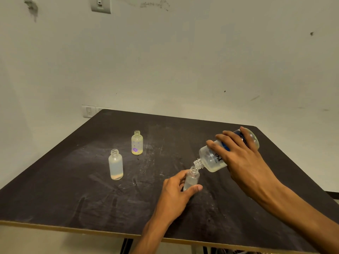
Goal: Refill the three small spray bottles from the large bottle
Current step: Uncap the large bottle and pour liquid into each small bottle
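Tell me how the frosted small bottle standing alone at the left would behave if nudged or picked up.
The frosted bottle is probably light: only a thin layer of liquid shows at its bottom. Tall, narrow and nearly empty, it may tip rather than slide on the table if pushed high up. Its neck is open, so tipping could spill the little it holds.

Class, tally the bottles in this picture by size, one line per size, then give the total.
Small bottles: 3 (flowered, frosted, one held in the left hand)
Large bottle: 1
Total: 4
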